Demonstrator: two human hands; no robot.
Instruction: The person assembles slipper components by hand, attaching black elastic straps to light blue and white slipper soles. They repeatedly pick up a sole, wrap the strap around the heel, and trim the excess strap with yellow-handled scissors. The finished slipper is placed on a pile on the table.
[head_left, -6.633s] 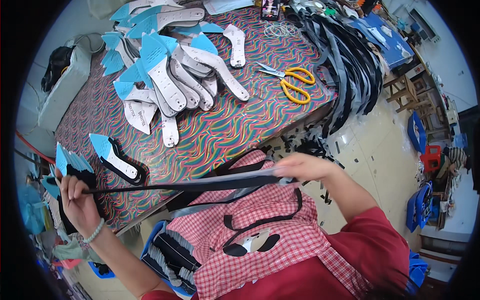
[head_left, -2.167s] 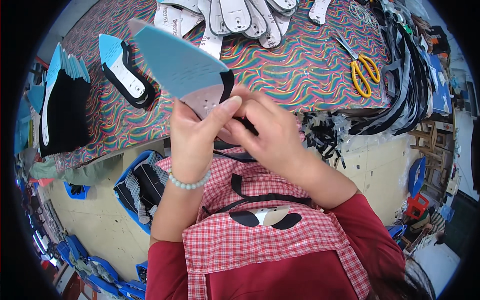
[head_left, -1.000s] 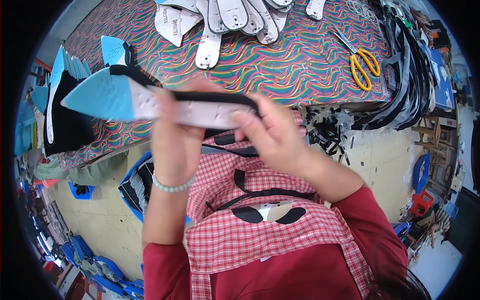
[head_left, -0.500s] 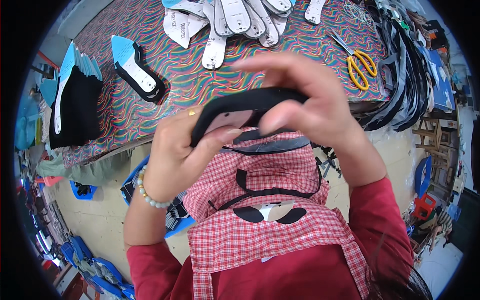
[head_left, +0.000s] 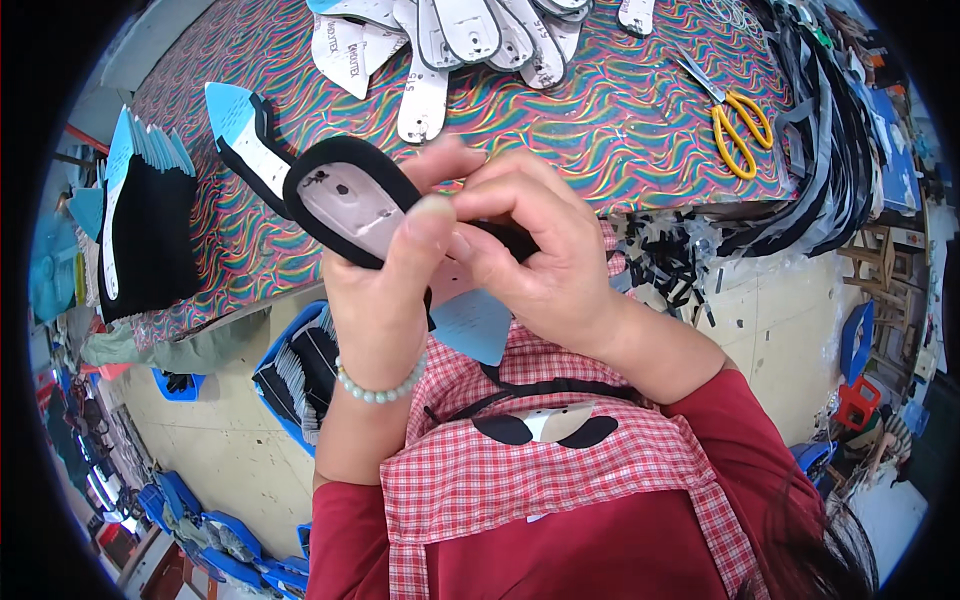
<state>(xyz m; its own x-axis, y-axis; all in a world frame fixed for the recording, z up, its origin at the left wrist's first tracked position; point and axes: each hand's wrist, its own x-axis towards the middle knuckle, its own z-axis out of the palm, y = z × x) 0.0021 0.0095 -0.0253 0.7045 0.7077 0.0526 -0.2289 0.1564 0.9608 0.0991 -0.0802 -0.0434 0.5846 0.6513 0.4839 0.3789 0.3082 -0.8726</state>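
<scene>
A shoe insole is held up over my lap, its pale heel end rimmed in black and its blue pointed toe hanging down toward the apron. My left hand grips it near the middle, thumb pressed on the face. Fingers and thumb of my right hand are pinched on its black edge close to the left thumb; exactly what they pinch is partly hidden. Behind the heel end, another black-edged insole with a blue tip rests on the table.
On the patterned table several white insole boards are heaped at the far middle. A stack of black insoles stands at left. Yellow-handled scissors lie right, beside hanging black strips. Below sits a blue crate.
The insole has turned so its heel points up left and its toe down. My right hand has come down and in, from spread fingers to a pinch on the insole's edge.
</scene>
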